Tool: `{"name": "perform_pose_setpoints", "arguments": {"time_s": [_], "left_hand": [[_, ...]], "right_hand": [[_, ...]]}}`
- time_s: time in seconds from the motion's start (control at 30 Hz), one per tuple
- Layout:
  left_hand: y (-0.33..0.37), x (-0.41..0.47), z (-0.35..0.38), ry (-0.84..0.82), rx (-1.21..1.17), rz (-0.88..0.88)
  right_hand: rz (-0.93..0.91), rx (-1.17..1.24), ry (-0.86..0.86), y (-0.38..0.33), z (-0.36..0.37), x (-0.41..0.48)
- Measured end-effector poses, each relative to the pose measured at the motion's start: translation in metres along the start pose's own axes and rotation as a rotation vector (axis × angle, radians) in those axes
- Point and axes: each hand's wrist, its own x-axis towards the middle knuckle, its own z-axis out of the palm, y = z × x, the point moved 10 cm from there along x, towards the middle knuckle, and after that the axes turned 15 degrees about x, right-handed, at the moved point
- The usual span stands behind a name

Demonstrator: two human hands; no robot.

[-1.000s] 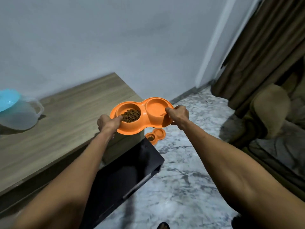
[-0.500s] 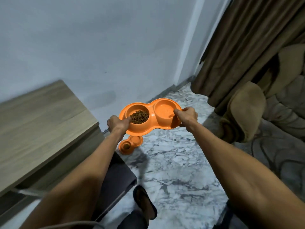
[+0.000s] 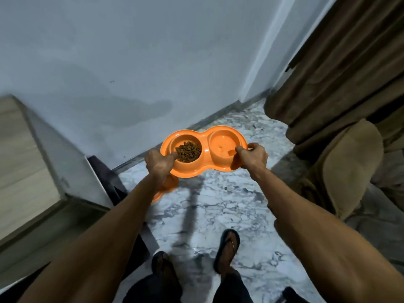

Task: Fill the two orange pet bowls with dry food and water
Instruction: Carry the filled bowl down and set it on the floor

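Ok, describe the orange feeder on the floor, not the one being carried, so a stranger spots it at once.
Start at the marble floor beside the wooden cabinet. An orange feeder lies there, mostly hidden behind the left forearm, below the carried double bowl. Unlike that one, gripped by the left hand and right hand and showing kibble, it rests on the floor, untouched.

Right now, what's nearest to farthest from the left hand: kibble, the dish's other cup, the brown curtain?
1. Kibble: by the thumb of the left hand, left cup.
2. Other cup: right half of the orange dish.
3. Brown curtain: far right, across the floor.
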Motion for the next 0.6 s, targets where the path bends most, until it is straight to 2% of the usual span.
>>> {"name": "perform_pose_setpoints", "arguments": {"time_s": [0.13, 0.2, 0.37, 0.6], "left_hand": [[0.005, 0.037, 0.047, 0.02, 0.027, -0.022], [0.002, 0.057, 0.074, 0.029, 0.02, -0.089], [-0.016, 0.112, 0.143, 0.135, -0.025, -0.16], [-0.082, 0.209, 0.272, 0.199, -0.11, -0.182]], "right_hand": [[-0.004, -0.037, -0.068, 0.017, 0.025, 0.069], [-0.021, -0.055, -0.111, 0.028, 0.042, 0.109], [-0.015, -0.095, -0.205, 0.071, 0.087, 0.204], [0.02, -0.129, -0.291, 0.192, 0.163, 0.327]]}}
